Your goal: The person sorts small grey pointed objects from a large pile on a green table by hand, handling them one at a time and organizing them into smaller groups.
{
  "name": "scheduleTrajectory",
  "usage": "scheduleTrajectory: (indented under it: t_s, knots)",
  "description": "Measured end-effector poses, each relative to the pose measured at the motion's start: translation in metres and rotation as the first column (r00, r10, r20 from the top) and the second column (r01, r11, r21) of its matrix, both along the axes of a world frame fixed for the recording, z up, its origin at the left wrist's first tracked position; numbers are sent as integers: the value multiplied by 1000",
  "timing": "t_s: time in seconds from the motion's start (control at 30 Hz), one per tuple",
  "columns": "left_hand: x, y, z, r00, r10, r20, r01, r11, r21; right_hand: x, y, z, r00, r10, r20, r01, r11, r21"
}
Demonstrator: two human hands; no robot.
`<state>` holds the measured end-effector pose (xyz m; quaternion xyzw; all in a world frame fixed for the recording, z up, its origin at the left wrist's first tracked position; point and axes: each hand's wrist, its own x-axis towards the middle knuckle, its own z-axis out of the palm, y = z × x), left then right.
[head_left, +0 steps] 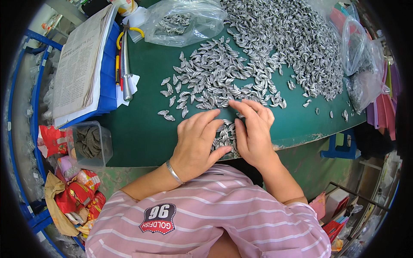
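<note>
Small silver-grey twisted metal pieces lie in a loose heap on the dark green table. My left hand, with a metal bangle on its wrist, curves around the left side of a small cluster of metal pieces near the table's front edge. Its thumb and fingers are apart. On the cluster's other side rests my right hand, thumb and fingers also apart, a piece showing in the gap between them. Neither hand visibly grips a piece; the undersides of the fingers are hidden.
A much larger heap of metal pieces covers the back right. Behind lies a clear plastic bag of pieces. Pliers and papers sit at the left, above a clear plastic box. A blue stool stands at right.
</note>
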<state>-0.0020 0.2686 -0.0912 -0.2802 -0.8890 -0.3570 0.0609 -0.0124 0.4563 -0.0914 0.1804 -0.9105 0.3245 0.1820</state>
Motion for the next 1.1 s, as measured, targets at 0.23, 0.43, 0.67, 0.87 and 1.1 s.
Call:
scheduleTrajectory:
  t_s: [0.23,0.43,0.67,0.87,1.1]
  knots:
    - [-2,-1,0,999,-42,17,43,999,-32,-17,-11,-8,994,-94,-49,96,995,38]
    - [-2,0,1,999,-36,20,37,999,-34,-19,-9,-10,996,-84,-33,83,996,-19]
    - [-2,0,2,999,-40,34,41,998,-41,-16,0,-16,986,-19,169,85,915,-394]
    - [-1,-3,3,998,-30,60,33,998,-49,-17,1,-4,998,19,66,15,874,-486]
    - [-2,-4,5,994,-49,102,50,999,-4,-63,38,51,782,411,469,279,441,-853]
